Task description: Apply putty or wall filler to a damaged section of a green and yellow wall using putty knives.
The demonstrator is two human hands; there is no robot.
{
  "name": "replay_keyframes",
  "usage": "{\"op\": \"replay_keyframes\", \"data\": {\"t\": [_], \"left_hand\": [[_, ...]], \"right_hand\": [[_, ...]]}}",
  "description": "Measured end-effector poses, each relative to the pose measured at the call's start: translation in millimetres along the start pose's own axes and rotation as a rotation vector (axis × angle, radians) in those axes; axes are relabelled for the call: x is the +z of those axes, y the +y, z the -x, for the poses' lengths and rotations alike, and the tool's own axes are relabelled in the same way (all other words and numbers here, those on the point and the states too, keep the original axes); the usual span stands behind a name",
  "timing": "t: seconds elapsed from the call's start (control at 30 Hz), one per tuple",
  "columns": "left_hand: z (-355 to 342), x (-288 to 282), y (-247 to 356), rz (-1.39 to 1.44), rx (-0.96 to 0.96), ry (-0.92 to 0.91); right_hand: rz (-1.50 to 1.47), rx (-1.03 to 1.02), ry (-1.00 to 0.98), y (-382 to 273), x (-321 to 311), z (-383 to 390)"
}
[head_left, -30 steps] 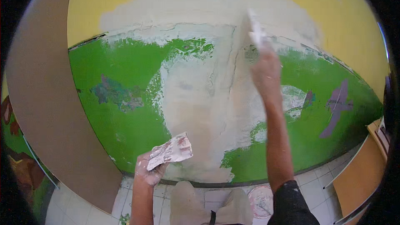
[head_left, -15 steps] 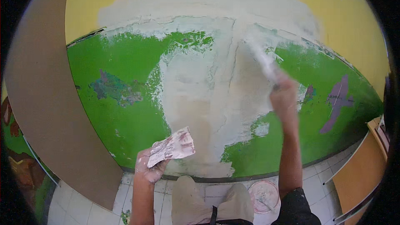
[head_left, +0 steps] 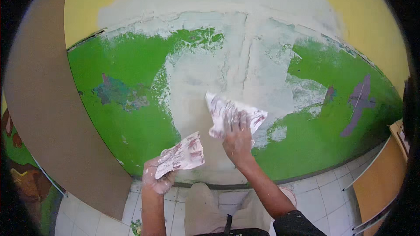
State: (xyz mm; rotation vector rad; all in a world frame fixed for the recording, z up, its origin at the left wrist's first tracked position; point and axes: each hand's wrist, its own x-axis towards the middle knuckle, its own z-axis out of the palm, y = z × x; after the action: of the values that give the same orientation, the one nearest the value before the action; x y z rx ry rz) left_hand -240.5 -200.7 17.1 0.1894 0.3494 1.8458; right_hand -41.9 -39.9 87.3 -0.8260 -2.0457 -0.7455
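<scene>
My left hand (head_left: 155, 175) grips a putty-coated scraper (head_left: 183, 153), held low at the left of the patched wall. My right hand (head_left: 237, 146) is closed on a wider scraper (head_left: 234, 113), smeared white with dark streaks, near the middle of the wall. Pale putty (head_left: 197, 67) covers the wall's centre, with cracks and ridges running up it, between areas of green paint (head_left: 118, 135) and below yellow paint (head_left: 363, 26).
A brown panel (head_left: 39, 78) stands along the left. An orange wooden piece with metal legs (head_left: 376, 179) is at the lower right. A round container (head_left: 291, 194), partly hidden by my right arm, rests on the tiled floor (head_left: 323, 192) beside my knees.
My right hand has come down and leftward from high on the wall, bringing the wide scraper closer to the left scraper. My left hand has barely moved.
</scene>
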Motion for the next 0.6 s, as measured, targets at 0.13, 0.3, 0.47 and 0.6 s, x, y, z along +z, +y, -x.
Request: {"op": "replay_keyframes", "data": {"t": [0.13, 0.3, 0.47, 0.6], "left_hand": [[2.6, 1.2, 2.2, 0.166, -0.101, -0.096], [5.3, 0.8, 0.6, 0.166, -0.092, -0.007], [-8.2, -0.9, -16.1, 0.173, -0.161, -0.022], [-8.2, -19.5, -30.1, 0.089, -0.182, -0.072]], "right_hand": [[-0.453, 0.194, -0.409, 32.2, -25.5, 24.7], [-0.177, 0.271, 0.199, 109.5, -91.8, -70.0], [-0.072, 0.190, 0.165, 124.0, -53.1, -97.7], [-0.075, -0.104, 0.085, 47.5, 4.6, 5.0]]}}
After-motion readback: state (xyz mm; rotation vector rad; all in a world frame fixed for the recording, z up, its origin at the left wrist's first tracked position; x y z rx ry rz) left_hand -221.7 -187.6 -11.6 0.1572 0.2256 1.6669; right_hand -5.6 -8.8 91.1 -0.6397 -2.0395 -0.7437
